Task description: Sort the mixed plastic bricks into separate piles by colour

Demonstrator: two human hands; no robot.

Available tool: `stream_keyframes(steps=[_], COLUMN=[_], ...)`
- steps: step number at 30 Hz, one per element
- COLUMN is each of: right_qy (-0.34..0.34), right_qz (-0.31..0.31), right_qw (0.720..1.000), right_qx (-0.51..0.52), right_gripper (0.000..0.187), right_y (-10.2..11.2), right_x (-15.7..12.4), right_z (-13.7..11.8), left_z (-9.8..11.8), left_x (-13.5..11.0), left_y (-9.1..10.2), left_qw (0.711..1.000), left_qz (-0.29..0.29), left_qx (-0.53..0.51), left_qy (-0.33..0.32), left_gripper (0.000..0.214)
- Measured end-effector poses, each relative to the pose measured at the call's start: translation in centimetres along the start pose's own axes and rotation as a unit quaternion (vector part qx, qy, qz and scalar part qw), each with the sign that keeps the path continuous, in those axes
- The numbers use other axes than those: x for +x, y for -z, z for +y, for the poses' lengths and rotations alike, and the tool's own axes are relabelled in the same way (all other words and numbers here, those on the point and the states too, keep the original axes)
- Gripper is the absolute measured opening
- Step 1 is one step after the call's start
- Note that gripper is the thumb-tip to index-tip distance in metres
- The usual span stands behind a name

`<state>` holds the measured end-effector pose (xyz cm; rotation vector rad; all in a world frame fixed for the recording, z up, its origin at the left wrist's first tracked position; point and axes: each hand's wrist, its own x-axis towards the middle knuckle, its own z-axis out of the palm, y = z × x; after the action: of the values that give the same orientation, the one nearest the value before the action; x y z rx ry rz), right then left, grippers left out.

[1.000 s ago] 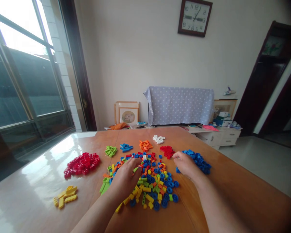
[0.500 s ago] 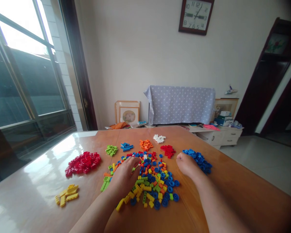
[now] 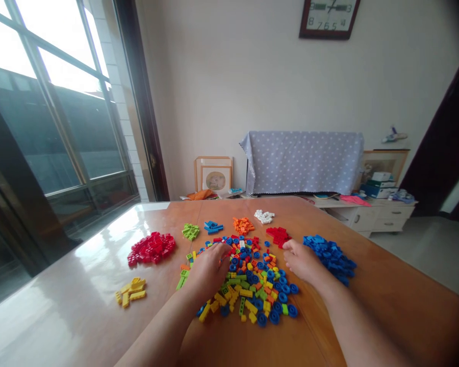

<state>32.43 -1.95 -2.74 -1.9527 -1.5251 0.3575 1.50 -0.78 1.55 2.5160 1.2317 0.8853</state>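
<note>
left hand (image 3: 211, 269): over mixed bricks (image 3: 246, 293) | right hand (image 3: 302, 261): near blue bricks (image 3: 328, 255)

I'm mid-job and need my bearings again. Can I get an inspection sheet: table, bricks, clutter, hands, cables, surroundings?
Table: brown, glossy, glare on the left.
Bricks: mixed pile in the middle; single-colour piles around it, including large red pile left, small red pile and large blue pile right.
Clutter: pink cloth and boxes on the white cabinet behind.
Left hand: over the left of the mixed pile; grip hidden.
Right hand: beside the small red pile; contents unclear.
Cables: nothing seen clearly; cabinet top too small to tell.
Surroundings: window left; clock on the wall, cut off; dotted cloth beneath.
</note>
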Motion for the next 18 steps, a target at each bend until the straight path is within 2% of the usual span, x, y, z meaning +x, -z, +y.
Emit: stream_keyframes(steps=[6,9,18], right_qy=[0.051,0.079,0.098], right_qz=[-0.004,-0.020,-0.053], right_qw=[0.999,0.997,0.992], right_qx=[-0.003,-0.020,-0.052], right_gripper=[0.020,0.021,0.030], right_y=[0.2,-0.1,-1.1], right_x=[-0.9,-1.4,-1.0], right_z=[-1.6,-2.1,-1.1], left_z=[1.0,1.5,1.6], left_x=[-0.2,-0.3,-0.8], left_y=[0.3,0.4,0.2], left_qw=[0.996,0.993,0.980], left_qz=[-0.083,-0.104,-0.155], left_qx=[0.003,0.029,0.113], left_qy=[-0.031,-0.053,-0.042], left_gripper=[0.014,0.012,0.020])
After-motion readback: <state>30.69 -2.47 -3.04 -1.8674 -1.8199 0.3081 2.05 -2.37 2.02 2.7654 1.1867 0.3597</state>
